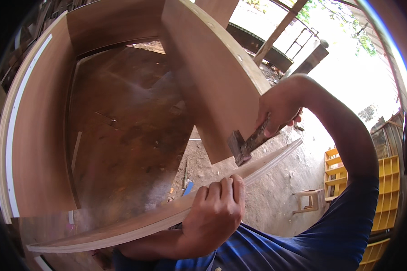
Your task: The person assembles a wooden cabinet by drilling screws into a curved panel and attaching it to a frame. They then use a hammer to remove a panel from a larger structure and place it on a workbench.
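My left hand (pixel 215 213) is closed over the upper edge of a long wooden board (pixel 122 232), its fingers wrapped across the top. The board runs from the lower left up toward the right, standing on edge in front of me. My right hand (pixel 278 110) grips the handle of a hammer (pixel 240 148). The hammer's head hangs just above the board, beyond my left hand; whether it touches cannot be told. Ahead stands an open wooden frame of wide panels: a left panel (pixel 43 131) with a white strip, a far panel (pixel 117 22) and a right panel (pixel 212 77).
A stained brown sheet (pixel 126 113) lies inside the frame. To the right, a small stool (pixel 308 201) stands on the dusty floor (pixel 271 203), near yellow slatted racks (pixel 386 192). A wooden post (pixel 280 31) and a low wall are beyond the frame.
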### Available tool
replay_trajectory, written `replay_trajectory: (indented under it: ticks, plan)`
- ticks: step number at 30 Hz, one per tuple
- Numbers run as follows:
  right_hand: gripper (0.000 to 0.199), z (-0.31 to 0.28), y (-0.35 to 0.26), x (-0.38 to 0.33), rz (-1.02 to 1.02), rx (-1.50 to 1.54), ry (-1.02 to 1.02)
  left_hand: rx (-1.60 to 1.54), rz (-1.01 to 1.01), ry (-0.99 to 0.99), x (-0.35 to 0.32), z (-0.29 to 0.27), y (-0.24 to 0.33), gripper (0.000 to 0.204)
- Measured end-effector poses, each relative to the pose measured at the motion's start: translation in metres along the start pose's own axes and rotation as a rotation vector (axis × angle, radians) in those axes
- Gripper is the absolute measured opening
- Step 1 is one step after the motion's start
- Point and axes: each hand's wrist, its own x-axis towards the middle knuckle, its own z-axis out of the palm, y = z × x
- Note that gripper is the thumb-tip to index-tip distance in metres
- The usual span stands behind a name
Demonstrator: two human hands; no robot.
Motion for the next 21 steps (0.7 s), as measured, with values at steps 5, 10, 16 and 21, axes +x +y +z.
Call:
replay_trajectory:
  ticks: [5,10,16,21]
  plan:
    - [0.054,0.025,0.011,-0.036,0.085,0.044,0.207,-0.013,-0.009,0.009,-0.006,-0.003,0.001,0.026]
    - [0.055,0.051,0.034,-0.061,0.048,0.109,0.086,-0.036,0.013,-0.01,-0.013,-0.008,0.017,0.029]
    - [0.049,0.091,0.055,-0.107,-0.031,0.161,0.311,0.018,0.006,0.01,-0.026,-0.008,0.031,0.029]
    - [0.053,0.191,0.148,-0.133,-0.258,0.533,0.966,-0.021,-0.014,0.055,-0.033,-0.005,0.035,0.026]
